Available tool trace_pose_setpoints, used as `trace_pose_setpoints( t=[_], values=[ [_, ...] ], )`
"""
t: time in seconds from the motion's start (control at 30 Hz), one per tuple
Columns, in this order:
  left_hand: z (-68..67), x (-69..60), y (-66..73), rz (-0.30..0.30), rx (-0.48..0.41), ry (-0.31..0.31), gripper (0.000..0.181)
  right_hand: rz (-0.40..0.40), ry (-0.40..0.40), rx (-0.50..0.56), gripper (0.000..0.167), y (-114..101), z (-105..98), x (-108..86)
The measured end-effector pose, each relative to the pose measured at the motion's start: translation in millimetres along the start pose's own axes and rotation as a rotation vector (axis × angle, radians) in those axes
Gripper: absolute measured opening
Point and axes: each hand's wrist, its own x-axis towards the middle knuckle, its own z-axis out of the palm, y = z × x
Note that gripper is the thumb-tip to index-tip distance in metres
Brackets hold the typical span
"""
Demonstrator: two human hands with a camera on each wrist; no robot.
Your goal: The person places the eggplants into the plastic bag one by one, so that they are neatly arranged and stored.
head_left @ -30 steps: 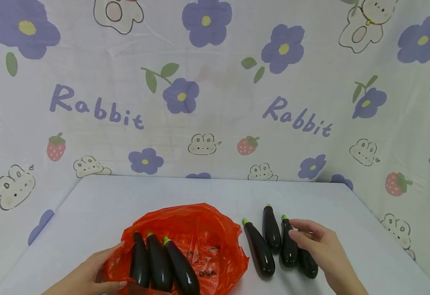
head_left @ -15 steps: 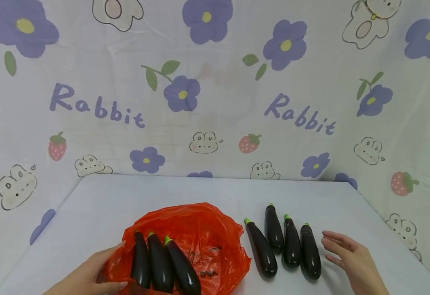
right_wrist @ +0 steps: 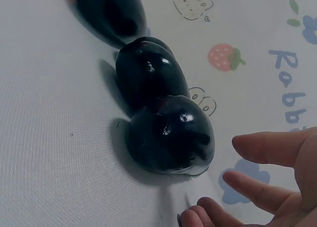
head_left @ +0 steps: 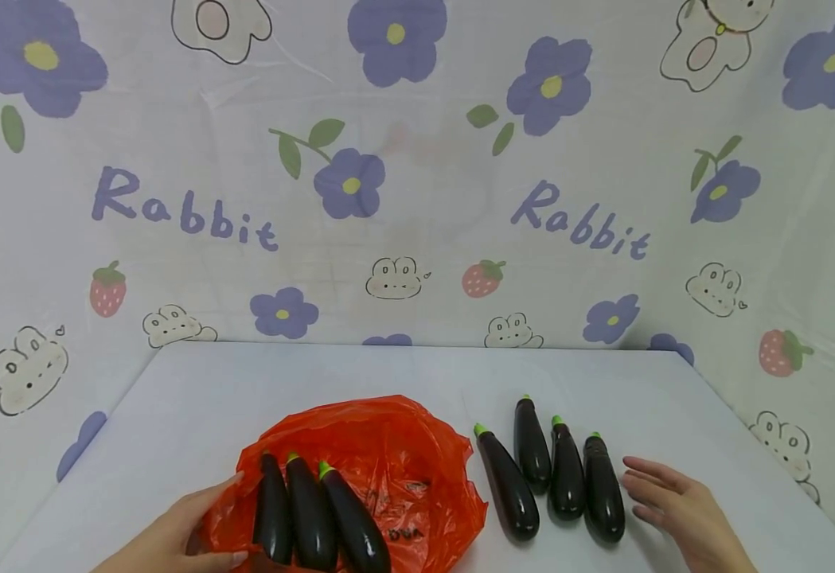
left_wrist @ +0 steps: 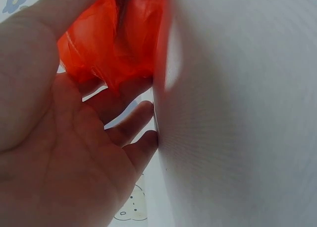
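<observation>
Clearly, in the head view our left hand (head_left: 177,529) holds the left side of the red bag (head_left: 417,446) at lower left, thumb and fingers apart with plastic between them; three eggplants (head_left: 310,509) lie inside. Right of the bag, four loose eggplants (head_left: 604,493) rest on the white tabletop (head_left: 317,370), and our right hand (head_left: 689,509) is just beside the outermost one, fingers slightly parted, holding nothing. In the left wrist view, fingertips meet the tabletop at centre; a light hold, we judge, is enough to leave the bag's mouth wide. In the right wrist view, spread fingers at lower right stand clear of the nearest eggplant; we think its glossy body suits a full grasp from both sides.
</observation>
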Motion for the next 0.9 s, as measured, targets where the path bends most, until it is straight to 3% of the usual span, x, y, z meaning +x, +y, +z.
trace_pose_setpoints(
  t=[0.23, 0.37, 0.63, 0.9],
  values=[
    [1.9, -0.1, 0.7, 0.009, -0.030, -0.015, 0.068, 0.010, 0.001, -0.017, 0.076, 0.7, 4.9, 1.5],
    [0.8, -0.2, 1.5, 0.002, 0.013, 0.000, 0.068, 0.012, 0.001, -0.031, 0.080, 0.5, 7.4, 2.3],
    [-0.6, 0.4, -0.5, 0.020, -0.004, -0.023, 0.069, -0.015, -0.011, -0.059, 0.079, 1.6, 8.8, 1.3],
    [-0.2, 1.1, 1.6, 0.034, -0.012, -0.032, 0.068, -0.026, -0.039, -0.058, 0.067, 1.9, 11.8, -1.0]
  ],
)
